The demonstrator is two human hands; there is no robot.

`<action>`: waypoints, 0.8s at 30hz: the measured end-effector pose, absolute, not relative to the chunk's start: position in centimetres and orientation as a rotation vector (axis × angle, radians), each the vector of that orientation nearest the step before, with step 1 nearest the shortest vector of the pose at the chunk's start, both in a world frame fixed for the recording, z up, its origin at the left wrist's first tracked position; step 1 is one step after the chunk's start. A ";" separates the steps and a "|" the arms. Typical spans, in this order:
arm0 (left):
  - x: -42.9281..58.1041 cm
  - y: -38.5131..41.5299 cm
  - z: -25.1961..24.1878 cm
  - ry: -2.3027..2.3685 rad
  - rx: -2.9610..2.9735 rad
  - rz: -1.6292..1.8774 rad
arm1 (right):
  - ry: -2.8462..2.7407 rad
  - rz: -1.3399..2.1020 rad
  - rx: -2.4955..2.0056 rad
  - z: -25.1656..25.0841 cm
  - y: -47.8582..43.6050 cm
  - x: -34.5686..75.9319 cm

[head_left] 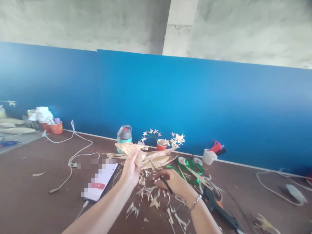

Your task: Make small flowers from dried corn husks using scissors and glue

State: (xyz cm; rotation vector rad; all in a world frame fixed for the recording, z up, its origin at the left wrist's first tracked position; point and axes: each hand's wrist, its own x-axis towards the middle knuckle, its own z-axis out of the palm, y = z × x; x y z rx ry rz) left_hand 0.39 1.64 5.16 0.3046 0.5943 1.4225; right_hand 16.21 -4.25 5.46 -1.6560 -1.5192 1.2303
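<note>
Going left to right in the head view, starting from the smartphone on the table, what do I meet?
Smartphone → left hand → right hand → black hot glue gun → pale husk piece → white oblong object.

The husk (127,149) looks papery and matt, the ribbon (189,163) glossy.

Blue partition (195,97) spans 9 to 3 o'clock, vertical seam at 10. Behind it, rough grey concrete wall (85,26), blotchy, with a paler pillar (180,35) at 12, horizontal joint line across it. Surface (60,165): dark brown, 8 to 4, thin pale strip (188,153) along its back edge. Light soft, diffuse; wall brighter around 2.
</note>
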 end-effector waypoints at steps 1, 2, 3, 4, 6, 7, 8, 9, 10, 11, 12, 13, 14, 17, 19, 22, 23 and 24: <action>0.4 1.6 5.1 0.591 0.304 1.416 | -1.532 1.236 -1.652 5.6 -4.3 16.0; 0.6 1.5 5.1 0.592 0.306 1.404 | -1.533 1.241 -1.646 5.7 -4.4 15.8; 0.7 1.3 5.0 0.594 0.309 1.388 | -1.530 1.246 -1.638 5.9 -4.5 15.5; 0.9 1.2 4.9 0.598 0.310 1.370 | -1.527 1.251 -1.628 6.0 -4.6 15.3; 1.3 0.9 4.6 0.604 0.308 1.352 | -1.533 1.259 -1.596 6.3 -4.7 15.0; 1.4 0.8 4.5 0.605 0.304 1.350 | -1.539 1.257 -1.583 6.4 -4.8 14.9; 1.5 0.8 4.4 0.607 0.298 1.350 | -1.548 1.260 -1.576 6.4 -4.9 15.0; 1.5 0.8 4.4 0.610 0.292 1.349 | -1.555 1.265 -1.573 6.4 -4.9 15.1; 1.5 0.8 4.4 0.611 0.288 1.346 | -1.563 1.273 -1.569 6.4 -4.9 15.2; 1.5 0.8 4.4 0.611 0.287 1.340 | -1.571 1.281 -1.565 6.3 -4.9 15.3; 1.4 0.9 4.4 0.613 0.287 1.336 | -1.578 1.287 -1.558 6.2 -4.8 15.4; 1.3 0.9 4.5 0.615 0.286 1.334 | -1.583 1.292 -1.552 6.1 -4.8 15.5; 1.3 0.9 4.6 0.616 0.288 1.333 | -1.587 1.292 -1.549 6.0 -4.7 15.5; 1.5 0.6 4.6 0.644 0.308 1.324 | -1.572 1.254 -1.574 5.9 -4.6 15.4; 1.7 0.2 4.4 0.676 0.343 1.313 | -1.550 1.233 -1.564 5.8 -4.6 15.2; 2.2 -0.4 3.9 0.692 0.394 1.293 | -1.526 1.233 -1.509 5.6 -4.5 14.9; 2.3 -0.5 3.7 0.692 0.400 1.285 | -1.526 1.235 -1.492 5.4 -4.5 14.8; 2.4 -0.6 3.5 0.695 0.397 1.281 | -1.525 1.236 -1.484 5.3 -4.5 14.7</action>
